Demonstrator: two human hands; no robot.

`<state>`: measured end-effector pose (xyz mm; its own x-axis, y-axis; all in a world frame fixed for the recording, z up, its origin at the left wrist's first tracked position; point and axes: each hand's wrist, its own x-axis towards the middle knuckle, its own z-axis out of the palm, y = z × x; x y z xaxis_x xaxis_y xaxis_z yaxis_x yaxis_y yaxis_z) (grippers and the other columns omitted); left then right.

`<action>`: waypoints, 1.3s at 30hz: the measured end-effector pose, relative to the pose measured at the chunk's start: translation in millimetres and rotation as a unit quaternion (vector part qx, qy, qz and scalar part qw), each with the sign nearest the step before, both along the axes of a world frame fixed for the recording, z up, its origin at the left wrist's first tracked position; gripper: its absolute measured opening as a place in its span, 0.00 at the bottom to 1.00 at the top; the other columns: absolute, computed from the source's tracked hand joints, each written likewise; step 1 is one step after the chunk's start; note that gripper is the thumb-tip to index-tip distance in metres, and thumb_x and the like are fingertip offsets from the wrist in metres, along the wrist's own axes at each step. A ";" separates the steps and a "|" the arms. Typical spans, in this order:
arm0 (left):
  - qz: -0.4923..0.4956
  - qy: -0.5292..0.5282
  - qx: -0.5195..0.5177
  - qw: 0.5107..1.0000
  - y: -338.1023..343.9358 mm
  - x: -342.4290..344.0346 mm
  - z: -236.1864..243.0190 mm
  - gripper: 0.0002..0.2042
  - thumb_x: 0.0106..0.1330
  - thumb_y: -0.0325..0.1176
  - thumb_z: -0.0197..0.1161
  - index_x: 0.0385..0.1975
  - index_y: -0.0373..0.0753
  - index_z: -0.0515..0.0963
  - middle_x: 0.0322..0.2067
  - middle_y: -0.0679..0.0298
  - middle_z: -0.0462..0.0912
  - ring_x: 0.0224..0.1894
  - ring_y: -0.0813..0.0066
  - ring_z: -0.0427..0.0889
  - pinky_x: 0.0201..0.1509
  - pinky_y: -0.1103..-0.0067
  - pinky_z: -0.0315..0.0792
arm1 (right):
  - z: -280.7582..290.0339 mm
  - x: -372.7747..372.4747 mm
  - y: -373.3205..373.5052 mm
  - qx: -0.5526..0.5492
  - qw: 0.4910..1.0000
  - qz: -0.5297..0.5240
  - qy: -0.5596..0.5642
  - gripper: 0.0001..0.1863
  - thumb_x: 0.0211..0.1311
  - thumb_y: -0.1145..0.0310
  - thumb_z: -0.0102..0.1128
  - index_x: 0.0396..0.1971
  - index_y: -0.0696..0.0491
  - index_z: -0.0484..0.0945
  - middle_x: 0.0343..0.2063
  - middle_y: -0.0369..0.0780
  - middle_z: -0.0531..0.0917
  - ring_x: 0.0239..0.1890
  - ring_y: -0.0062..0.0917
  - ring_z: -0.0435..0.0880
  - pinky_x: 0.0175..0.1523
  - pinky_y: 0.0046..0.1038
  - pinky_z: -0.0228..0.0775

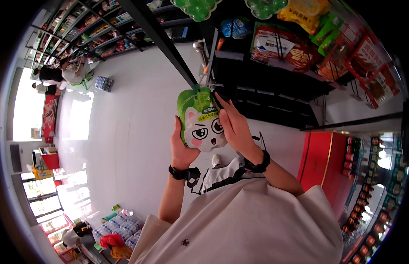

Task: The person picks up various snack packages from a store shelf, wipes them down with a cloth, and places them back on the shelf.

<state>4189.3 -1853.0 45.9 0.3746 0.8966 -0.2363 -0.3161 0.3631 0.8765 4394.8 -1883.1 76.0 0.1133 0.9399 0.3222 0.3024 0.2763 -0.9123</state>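
Note:
Both my hands hold a green and white snack package [203,132] with a cartoon cat face, upright in front of my body. My left hand [183,147] grips its lower left edge, with the thumb along the side. Against the right side lies my right hand [236,127], its fingers stretched along the edge and partly over the front. The package's top is just below the lower end of a black metal post [165,44]; whether they touch I cannot tell. The fingers behind the package are hidden. Black bands circle both wrists.
A black shelf rack [266,103] with hanging packets [274,42] stands ahead and right. Red cabinets [318,154] and bottle shelves [367,185] are at right. Wrapped bottle packs [118,231] sit lower left, another bottle pack [103,83] farther off. Several people [72,72] are far left.

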 end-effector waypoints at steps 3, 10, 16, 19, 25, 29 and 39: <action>0.043 0.019 0.053 0.997 2.9 16.1 26.5 0.30 0.84 0.56 0.38 0.70 0.37 0.67 0.63 0.56 0.78 0.65 0.62 0.78 0.70 0.63 0.73 | 5.3 10.5 10.6 0.063 0.997 -0.007 -0.051 0.23 0.80 0.68 0.47 0.68 0.64 0.72 0.69 0.50 0.74 0.74 0.45 0.68 0.79 0.48 0.51; 0.137 -0.267 -0.106 0.948 9.8 24.4 36.6 0.29 0.84 0.56 0.40 0.70 0.39 0.67 0.66 0.55 0.76 0.67 0.55 0.75 0.71 0.57 0.72 | -1.9 63.4 -9.3 0.125 0.948 0.197 -0.218 0.24 0.74 0.68 0.52 0.67 0.57 0.76 0.70 0.44 0.74 0.76 0.41 0.65 0.79 0.49 0.53; 0.184 -0.271 -0.078 0.942 15.6 31.4 52.1 0.26 0.84 0.52 0.41 0.68 0.41 0.70 0.62 0.57 0.80 0.62 0.57 0.80 0.66 0.58 0.76 | -33.9 115.4 6.8 0.085 0.981 0.124 -0.123 0.22 0.82 0.63 0.45 0.65 0.60 0.76 0.58 0.46 0.83 0.59 0.35 0.83 0.69 0.36 0.69; 0.157 -0.312 -0.087 0.933 16.8 36.4 46.8 0.26 0.84 0.53 0.42 0.69 0.41 0.69 0.62 0.57 0.79 0.63 0.57 0.79 0.67 0.57 0.74 | -50.5 126.1 0.0 -0.143 0.981 0.067 0.109 0.26 0.86 0.59 0.41 0.67 0.63 0.72 0.31 0.32 0.74 0.30 0.12 0.61 0.38 0.16 0.60; 0.142 -0.325 -0.102 0.929 13.6 60.2 40.5 0.26 0.84 0.53 0.43 0.69 0.40 0.69 0.63 0.55 0.78 0.65 0.57 0.77 0.69 0.58 0.73 | -13.8 95.9 9.5 0.048 0.994 0.088 0.053 0.25 0.82 0.61 0.45 0.67 0.64 0.74 0.67 0.48 0.75 0.66 0.32 0.75 0.70 0.32 0.64; 0.121 -0.346 -0.102 0.925 14.8 73.0 42.7 0.28 0.84 0.53 0.43 0.70 0.38 0.67 0.64 0.54 0.78 0.65 0.56 0.77 0.69 0.58 0.72 | -9.5 89.2 7.9 0.158 0.949 0.176 -0.210 0.24 0.73 0.65 0.55 0.66 0.55 0.78 0.73 0.42 0.71 0.75 0.43 0.66 0.77 0.48 0.59; 0.151 -0.289 -0.093 0.941 14.6 92.3 33.3 0.30 0.84 0.58 0.38 0.71 0.39 0.65 0.65 0.56 0.76 0.67 0.62 0.75 0.72 0.66 0.70 | -22.6 81.3 -5.7 0.161 0.927 0.232 -0.246 0.26 0.73 0.68 0.55 0.69 0.56 0.73 0.72 0.42 0.71 0.77 0.35 0.65 0.80 0.50 0.49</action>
